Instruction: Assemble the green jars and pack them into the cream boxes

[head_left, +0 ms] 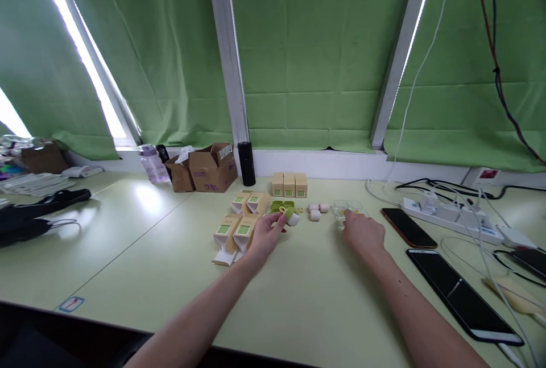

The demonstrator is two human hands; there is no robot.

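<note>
My left hand (265, 235) pinches a small white case in a green cover (292, 217) just above the table. Behind it lie several green covers (279, 206) and three small pinkish-white cases (318, 209). My right hand (362, 231) reaches to the clear plastic trays (347, 207), its fingers curled down at their near edge; whether it holds one is hidden. To the left of my left hand lie several open tan boxes with green labels (239, 230). Three shut tan boxes (289, 185) stand in a row further back.
Two brown cartons (209, 169), a black cylinder (246, 164) and a clear bottle (152, 163) stand by the window sill. Phones (408, 227) (463, 295), a power strip (452, 217) and cables lie at the right. Black bags (38, 211) lie at the left.
</note>
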